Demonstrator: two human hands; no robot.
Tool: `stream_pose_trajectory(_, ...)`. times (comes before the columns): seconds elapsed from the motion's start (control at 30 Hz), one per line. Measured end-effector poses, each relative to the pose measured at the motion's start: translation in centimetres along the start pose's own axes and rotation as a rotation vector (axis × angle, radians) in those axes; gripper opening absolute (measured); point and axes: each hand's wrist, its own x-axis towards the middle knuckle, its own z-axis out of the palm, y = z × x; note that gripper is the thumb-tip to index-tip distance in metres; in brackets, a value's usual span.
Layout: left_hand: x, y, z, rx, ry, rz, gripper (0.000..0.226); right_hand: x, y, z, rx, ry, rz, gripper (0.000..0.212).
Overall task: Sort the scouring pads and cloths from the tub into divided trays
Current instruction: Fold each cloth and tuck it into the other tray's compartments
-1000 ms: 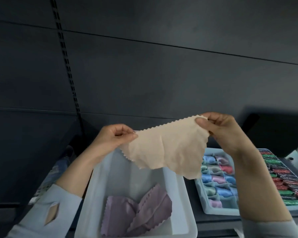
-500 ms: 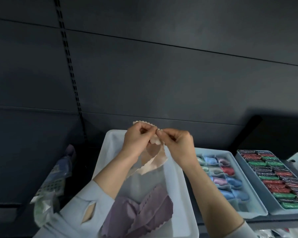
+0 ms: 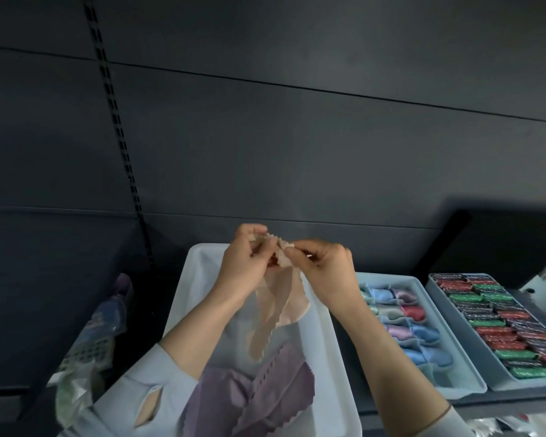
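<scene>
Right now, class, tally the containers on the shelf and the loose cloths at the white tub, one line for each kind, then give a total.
White tub: 1
Divided trays: 2, the cloth tray and the pad tray
Beige cloth, pinched by the left hand and the right hand: 1
Purple cloths in the tub: a heap, number unclear, left out
Total: 4

Beige cloth (image 3: 278, 307), lilac cloths (image 3: 265, 395), white tub (image 3: 325, 357).

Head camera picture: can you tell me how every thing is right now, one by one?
Left hand: pinching the beige cloth.
Right hand: pinching the same cloth.
Beige cloth: bunched at the top, hanging down over the tub.
Purple cloths: lying crumpled in the tub.
White tub: open.
Cloth tray: compartments filled with folded cloths.
Pad tray: packed with red, green and dark pads.
</scene>
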Motion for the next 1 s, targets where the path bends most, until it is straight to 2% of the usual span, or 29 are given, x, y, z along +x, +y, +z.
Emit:
stream_pose_trajectory(0.07, 0.2, -0.5, -1.2, 0.265, -0.056, 0.209, 0.045, 0.3, 0.1, -0.7, 0.035, -0.006, 0.059, 0.007)
stream_pose_trajectory(0.13, 0.3, -0.3, -1.8, 0.480, -0.157, 0.348, 0.059, 0.6, 0.1, -1.5, 0.063, -0.071, 0.077, 0.007)
stream_pose_trajectory(0.23, 0.4, 0.4, -1.2, 0.426, -0.332, 0.296, 0.062, 0.8, -0.2, -1.6, 0.108, -0.192, 0.080, 0.008)
stream_pose_trajectory(0.33, 0.4, 0.1, -0.6, 0.466, -0.269, 0.315, 0.055, 0.8, -0.1, -1.2, 0.126, -0.176, 0.092, 0.009)
stream_pose_trajectory(0.47, 0.1, 0.0, -0.9, 0.440, -0.298, 0.162, 0.049, 1.3, 0.2, -1.8, 0.122, -0.164, 0.103, 0.011)
stream_pose_trajectory(0.57, 0.0, -0.9, -1.9, 0.654, -0.351, 0.183, 0.081, 2.1, 0.0, -3.0, 0.157, -0.069, 0.100, 0.010)
stream_pose_trajectory(0.6, 0.0, -1.4, -2.3, 0.724, -0.372, 0.197, 0.082, 2.4, 0.0, -3.4, 0.177, -0.036, 0.103, 0.011)
stream_pose_trajectory(0.67, 0.3, -2.4, -3.4, 0.793, -0.377, 0.183, 0.062, 3.0, 0.0, -4.5, 0.217, 0.016, 0.104, 0.013)
stream_pose_trajectory(0.77, 0.4, -3.5, -4.9, 0.904, -0.321, 0.160, 0.017, 3.8, -0.2, -6.1, 0.270, 0.043, 0.083, 0.013)
stream_pose_trajectory(0.8, 0.4, -3.7, -5.1, 0.904, -0.296, 0.168, 0.015, 3.9, -0.4, -6.6, 0.287, 0.023, 0.080, 0.011)
stream_pose_trajectory(0.83, 0.4, -4.0, -5.2, 0.871, -0.273, 0.192, 0.021, 3.9, -0.8, -6.9, 0.303, -0.014, 0.080, 0.010)
stream_pose_trajectory(0.9, 0.4, -3.7, -4.3, 0.719, -0.250, 0.293, 0.049, 3.8, -1.5, -7.3, 0.318, -0.131, 0.080, 0.009)
stream_pose_trajectory(0.97, 0.6, -2.4, -2.6, 0.625, -0.291, 0.409, 0.071, 3.6, -2.2, -7.2, 0.311, -0.272, 0.078, 0.008)
stream_pose_trajectory(1.0, 0.7, -1.7, -1.6, 0.618, -0.317, 0.452, 0.074, 3.5, -2.5, -7.1, 0.307, -0.340, 0.074, 0.009)
